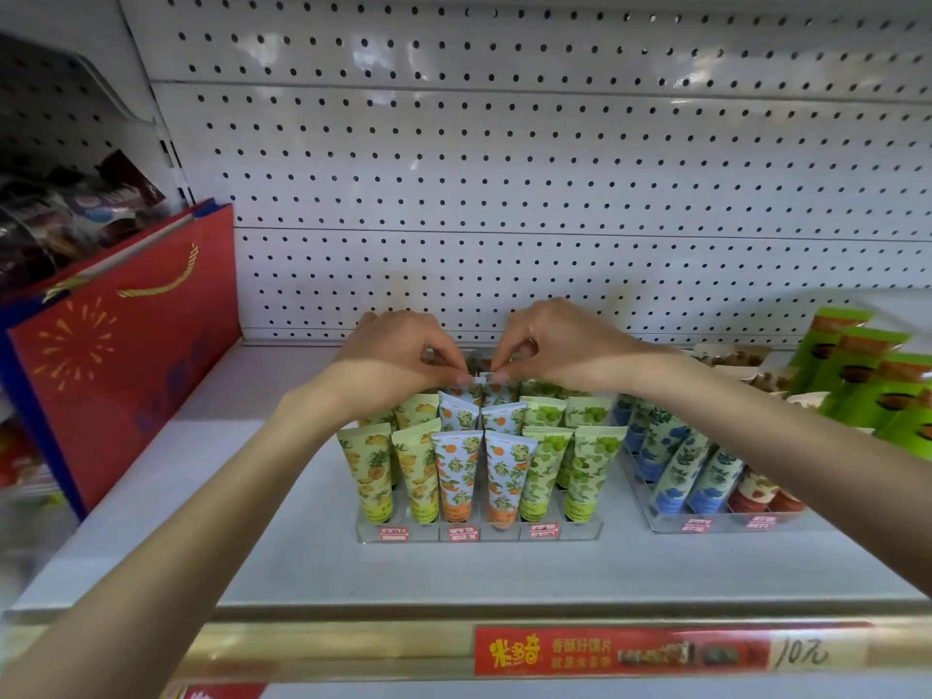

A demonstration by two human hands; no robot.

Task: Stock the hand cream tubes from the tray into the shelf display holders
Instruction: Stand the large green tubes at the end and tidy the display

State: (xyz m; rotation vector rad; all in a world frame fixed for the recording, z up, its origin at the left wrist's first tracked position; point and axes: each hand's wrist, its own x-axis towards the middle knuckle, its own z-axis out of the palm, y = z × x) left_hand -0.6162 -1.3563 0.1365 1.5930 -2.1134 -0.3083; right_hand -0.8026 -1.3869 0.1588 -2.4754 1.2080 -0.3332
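A clear acrylic display holder (479, 533) stands on the white shelf, filled with upright hand cream tubes: yellow pineapple ones (370, 471) at the left, orange-blossom ones (456, 471) in the middle, green ones (587, 466) at the right. My left hand (398, 355) and my right hand (560, 345) meet over the back middle rows. Each pinches the top edge of a rear orange-blossom tube (481, 383) with thumb and fingertips. The lower parts of those rear tubes are hidden behind the front rows.
A second clear holder (706, 522) at the right carries blue and red tubes. Green boxes (867, 380) stand further right. A red gift bag (126, 355) leans at the left. Pegboard (504, 169) backs the shelf; a price strip (620, 650) runs along its front edge.
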